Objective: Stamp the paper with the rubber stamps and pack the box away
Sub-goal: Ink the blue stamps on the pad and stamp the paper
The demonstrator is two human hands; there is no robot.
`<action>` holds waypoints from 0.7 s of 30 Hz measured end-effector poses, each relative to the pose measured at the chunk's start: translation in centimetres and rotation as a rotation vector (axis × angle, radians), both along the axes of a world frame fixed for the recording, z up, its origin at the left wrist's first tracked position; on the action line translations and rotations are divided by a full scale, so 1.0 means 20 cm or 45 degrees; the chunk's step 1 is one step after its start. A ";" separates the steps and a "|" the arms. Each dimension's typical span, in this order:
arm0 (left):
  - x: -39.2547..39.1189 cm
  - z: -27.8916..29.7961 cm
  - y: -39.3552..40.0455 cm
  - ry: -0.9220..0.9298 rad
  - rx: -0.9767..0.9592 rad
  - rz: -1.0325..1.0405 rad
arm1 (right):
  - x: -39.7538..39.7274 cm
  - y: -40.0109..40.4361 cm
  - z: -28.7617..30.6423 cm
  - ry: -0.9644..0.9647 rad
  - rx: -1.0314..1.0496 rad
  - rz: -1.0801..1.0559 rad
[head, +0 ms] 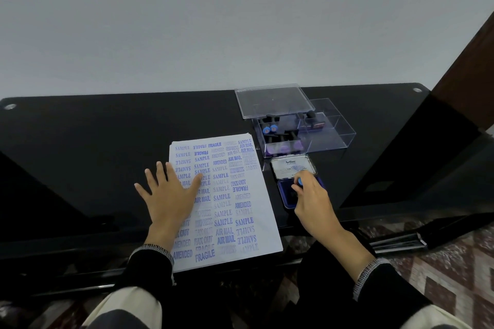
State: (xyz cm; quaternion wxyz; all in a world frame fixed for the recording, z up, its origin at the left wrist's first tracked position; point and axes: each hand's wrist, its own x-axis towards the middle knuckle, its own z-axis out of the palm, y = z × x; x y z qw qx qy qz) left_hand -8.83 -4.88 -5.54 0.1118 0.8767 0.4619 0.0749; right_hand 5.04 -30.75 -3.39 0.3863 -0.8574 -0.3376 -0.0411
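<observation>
Left hand (171, 192): flat, fingers spread and straight, palm down on the left part of the paper (235, 211), lower centre of frame. Holds nothing, just presses the sheet onto the black glossy table (80, 147).

Paper: white sheet, slightly rotated, centre of frame, nearly full of blue stamp prints in columns. Legible words: SAMPLE, FRAGILE, AIR MAIL, AMENDED, FAX OUT, EXPRESS. Some prints upside down, some faint. Near edge of the sheet sits at the table's front edge.

Right hand (314, 200): just right of the paper, fingers curled round a rubber stamp (300, 181). Only the stamp's blue round handle top shows between the fingertips. Stamp is down on the ink pad (287, 196), a blue tray with a dark pad. Pad's hinged lid (292, 167) stands open behind it, white Artline label facing up.

Clear plastic box (304, 131): upper right of centre, just behind the ink pad, with divided compartments. Left compartments hold several more stamps (270, 129) lying down, black shafts with blue and purple ends. One more stamp in the middle compartment; rightmost looks bare. Clear lid (274, 100) rests tilted against the box's far-left corner.

Both sleeves black with patterned white cuffs. Grey wall behind the table, patterned floor at lower right.
</observation>
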 end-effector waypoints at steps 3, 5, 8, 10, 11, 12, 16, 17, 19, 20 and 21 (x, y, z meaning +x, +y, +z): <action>0.00 0.00 0.00 0.002 -0.002 0.002 | -0.01 0.01 -0.01 -0.173 -0.085 0.015; 0.00 0.00 0.00 -0.003 -0.007 0.002 | -0.01 0.01 -0.01 -0.139 -0.069 0.001; 0.00 0.00 0.00 -0.015 -0.007 0.000 | 0.00 0.01 0.00 0.064 0.004 -0.028; 0.00 0.01 0.00 -0.017 -0.008 0.002 | 0.01 0.00 0.01 0.089 0.016 -0.033; 0.00 0.01 -0.01 -0.015 -0.007 0.002 | 0.00 0.00 0.00 0.055 0.013 -0.032; 0.00 0.01 -0.01 -0.010 -0.007 0.002 | -0.01 0.00 0.00 0.000 0.003 -0.027; 0.00 0.01 0.00 -0.010 -0.015 -0.002 | -0.02 0.01 -0.01 -0.079 -0.024 -0.033; 0.00 0.00 0.00 -0.011 -0.016 -0.002 | -0.01 0.01 -0.01 -0.031 0.005 -0.042; 0.00 0.00 0.00 -0.009 -0.011 0.000 | 0.00 0.00 0.01 0.083 0.048 -0.049; 0.00 0.00 0.00 -0.006 -0.010 0.001 | 0.00 0.00 0.01 0.107 0.053 -0.051; 0.00 0.00 0.00 -0.003 -0.011 0.001 | 0.00 -0.01 0.01 0.109 0.055 -0.045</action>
